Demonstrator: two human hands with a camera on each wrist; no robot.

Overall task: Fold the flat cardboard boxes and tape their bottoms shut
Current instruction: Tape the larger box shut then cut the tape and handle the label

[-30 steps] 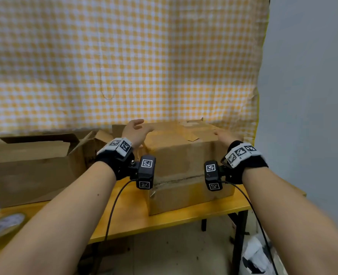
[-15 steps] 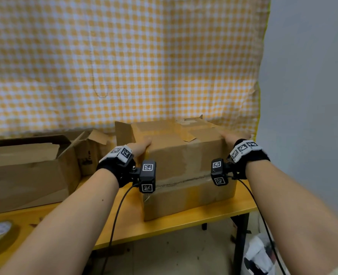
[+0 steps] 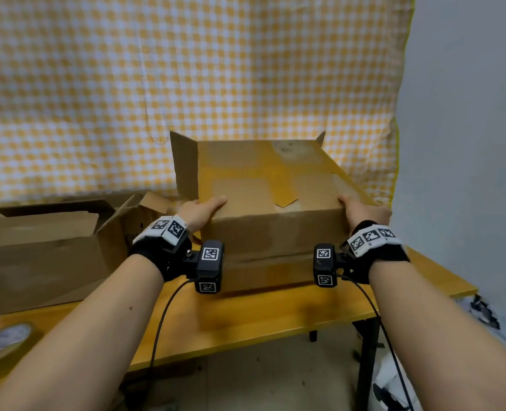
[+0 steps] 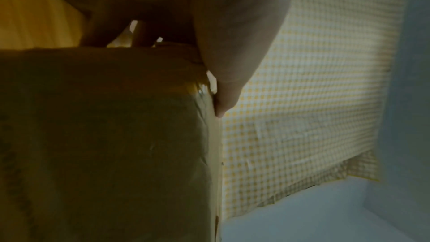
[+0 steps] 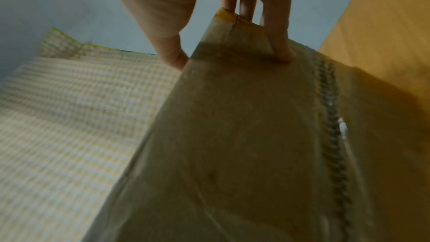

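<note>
You have the box [image 3: 275,185] tipped up between your hands, its taped face turned toward you and its near edge off the worktop [image 3: 246,321]. Your left hand [image 3: 200,210] grips the left corner, thumb on top; your right hand [image 3: 361,212] pinches the right corner, thumb over the edge, fingers on the side. This looks like turning a finished box; next, set it down upright. I count two boxes: the second box [image 3: 47,247] beyond your left hand, and one tape roll [image 3: 2,342].

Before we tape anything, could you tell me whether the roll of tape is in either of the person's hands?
No: the tape roll lies on the table's near-left corner, while both hands grip the cardboard box.
</note>
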